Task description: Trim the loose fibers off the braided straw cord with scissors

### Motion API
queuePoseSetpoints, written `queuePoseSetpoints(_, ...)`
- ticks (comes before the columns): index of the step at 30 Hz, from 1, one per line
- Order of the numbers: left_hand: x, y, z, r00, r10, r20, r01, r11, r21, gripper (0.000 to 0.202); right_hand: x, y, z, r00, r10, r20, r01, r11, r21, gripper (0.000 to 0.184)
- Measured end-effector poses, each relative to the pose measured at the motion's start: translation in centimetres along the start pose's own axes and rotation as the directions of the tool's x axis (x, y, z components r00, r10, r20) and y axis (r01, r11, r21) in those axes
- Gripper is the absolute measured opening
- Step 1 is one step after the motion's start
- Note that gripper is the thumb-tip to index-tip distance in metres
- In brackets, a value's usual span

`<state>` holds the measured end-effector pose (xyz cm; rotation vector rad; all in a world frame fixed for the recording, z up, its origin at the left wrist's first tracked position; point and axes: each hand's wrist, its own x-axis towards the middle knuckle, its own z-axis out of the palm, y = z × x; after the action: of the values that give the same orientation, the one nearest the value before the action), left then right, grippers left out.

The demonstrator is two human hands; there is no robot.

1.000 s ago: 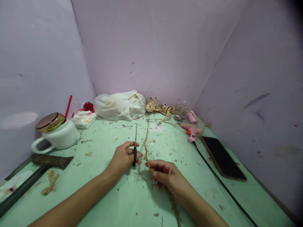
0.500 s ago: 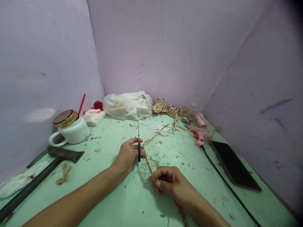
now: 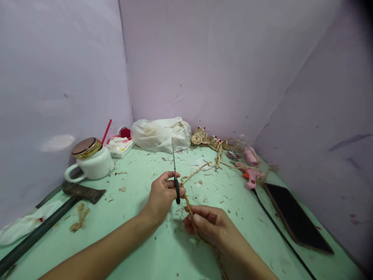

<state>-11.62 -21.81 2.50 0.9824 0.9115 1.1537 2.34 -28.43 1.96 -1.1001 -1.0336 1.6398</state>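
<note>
My left hand (image 3: 163, 195) is closed on black-handled scissors (image 3: 177, 190), whose thin blades point away from me. Its fingertips also touch a braided straw-coloured cord (image 3: 201, 170). Nearer to me, my right hand (image 3: 212, 225) pinches the same cord between thumb and fingers. From there the cord trails toward me under the right forearm. Its far part runs toward a bundle of braided, coiled pieces (image 3: 206, 139) with red and white pins by the back wall. Part of the scissors' handle is hidden by the left fingers.
To the left are a white mug (image 3: 94, 165) with a gold-rimmed lid and a hammer-like tool (image 3: 84, 192). A white plastic bag (image 3: 161, 134) lies at the back. On the right are a pink glue gun (image 3: 251, 177), its black cable, and a dark phone (image 3: 297, 217). Fibre scraps litter the green table.
The view has shifted slightly, so everything sits a little lower and further right. My right fingers have shifted on the cord; the scissors are still in my left hand.
</note>
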Motion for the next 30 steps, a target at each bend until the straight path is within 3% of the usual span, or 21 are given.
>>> queuePoseSetpoints(8, 0.7, -0.5, -0.3, 0.997, -0.065, -0.035, 0.065, 0.998, -0.003, 0.042, 0.4, 1.4, 0.8, 0.991, -0.011, -0.130, 0.004, 0.999, -0.051, 0.026)
queuePoseSetpoints(11, 1.2, -0.5, -0.6, 0.992, -0.115, 0.050, 0.107, 0.984, 0.145, 0.039, 0.6, 1.8, 0.5, 0.978, 0.031, -0.207, -0.030, 1.000, 0.008, 0.026)
queuePoseSetpoints(14, 1.3, 0.0, -1.5, 0.982, -0.091, 0.168, 0.022, 0.928, 0.371, 0.032, 0.6, 1.6, -0.3, 0.950, 0.097, -0.297, -0.061, 0.990, 0.127, 0.028)
queuePoseSetpoints(16, 1.1, 0.4, -2.2, 0.958, -0.045, 0.284, -0.120, 0.835, 0.537, 0.028, 0.5, 1.3, -1.1, 0.937, 0.105, -0.332, -0.051, 0.984, 0.170, 0.033)
queuePoseSetpoints(18, 0.5, 0.7, -2.8, 0.909, 0.008, 0.416, -0.321, 0.652, 0.687, 0.026, 0.4, 1.0, -1.8, 0.932, 0.097, -0.348, -0.036, 0.983, 0.179, 0.034)
queuePoseSetpoints(20, -0.1, 0.8, -3.1, 0.831, 0.034, 0.555, -0.510, 0.447, 0.735, 0.030, 0.2, 0.8, -2.3, 0.936, 0.085, -0.341, -0.022, 0.983, 0.184, 0.030)
queuePoseSetpoints(22, -0.5, 0.8, -3.2, 0.738, 0.036, 0.674, -0.651, 0.300, 0.697, 0.041, 0.1, 0.8, -2.4, 0.945, 0.075, -0.317, -0.014, 0.982, 0.189, 0.025)
queuePoseSetpoints(25, -0.8, 0.9, -3.1, 0.654, 0.042, 0.755, -0.750, 0.161, 0.641, 0.050, 0.0, 0.8, -2.3, 0.952, 0.067, -0.298, -0.012, 0.983, 0.183, 0.023)
queuePoseSetpoints(30, -0.7, 1.2, -3.1, 0.624, 0.018, 0.782, -0.781, 0.047, 0.622, 0.049, -0.1, 0.6, -2.2, 0.949, 0.054, -0.311, -0.010, 0.990, 0.142, 0.023)
